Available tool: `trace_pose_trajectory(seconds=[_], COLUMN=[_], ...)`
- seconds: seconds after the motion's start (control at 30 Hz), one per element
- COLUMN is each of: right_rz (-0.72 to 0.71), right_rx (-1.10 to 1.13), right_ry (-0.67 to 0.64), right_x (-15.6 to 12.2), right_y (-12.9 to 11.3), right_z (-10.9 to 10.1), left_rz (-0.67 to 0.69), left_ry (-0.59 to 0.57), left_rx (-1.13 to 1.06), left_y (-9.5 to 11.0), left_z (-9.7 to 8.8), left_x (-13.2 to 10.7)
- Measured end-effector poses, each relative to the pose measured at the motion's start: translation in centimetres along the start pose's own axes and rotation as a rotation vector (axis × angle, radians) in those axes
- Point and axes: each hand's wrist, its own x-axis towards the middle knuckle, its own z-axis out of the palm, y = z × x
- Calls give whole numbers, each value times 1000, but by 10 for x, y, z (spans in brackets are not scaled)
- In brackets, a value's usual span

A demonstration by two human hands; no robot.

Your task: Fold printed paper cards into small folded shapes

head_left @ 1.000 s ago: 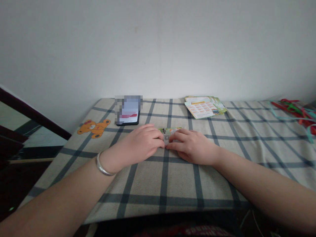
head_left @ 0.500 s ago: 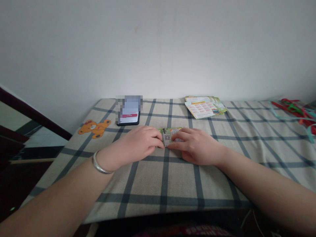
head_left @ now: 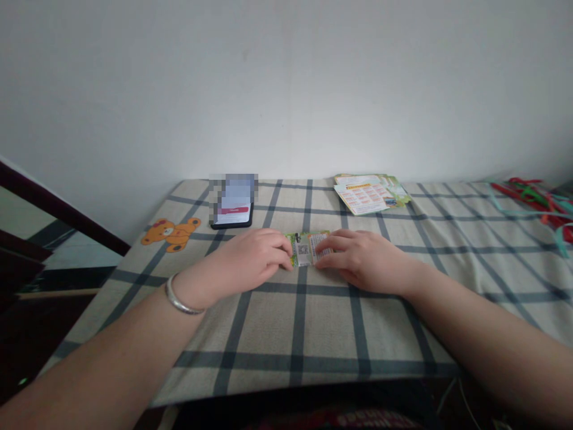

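Observation:
A small printed paper card (head_left: pixel 307 248), green-edged with a code square on it, lies on the checked tablecloth (head_left: pixel 295 322). My left hand (head_left: pixel 250 260) rests on its left end with fingers curled and pressed down; a silver bangle (head_left: pixel 176 297) circles that wrist. My right hand (head_left: pixel 364 260) covers the card's right end, fingertips pressing flat on it. Only the card's middle strip shows between the two hands.
A phone (head_left: pixel 233 203) with a lit screen lies behind my left hand. A stack of printed cards (head_left: pixel 369 194) sits at the back. Red and green ribbons (head_left: pixel 537 200) lie at the far right. A bear print (head_left: pixel 172 232) marks the cloth's left side. A white wall stands behind.
Both hands have slid slightly apart along the card, and more of its middle shows between the fingertips. The card stays flat on the cloth.

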Motion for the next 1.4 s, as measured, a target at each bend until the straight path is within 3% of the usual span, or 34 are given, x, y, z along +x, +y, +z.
trace_pose_trajectory(seconds=[0.33, 0.93, 1.4], right_rz=[34, 137, 153], right_rx=[162, 183, 139], right_ry=[-20, -74, 36], right_x=[-7, -21, -10], right_y=[12, 24, 14], right_z=[-4, -14, -3], left_rz=[1, -81, -57], left_ry=[-10, -40, 24], left_rx=[-3, -48, -21], left_y=[2, 5, 2], left_z=[-6, -11, -2], left_x=[1, 0, 0])
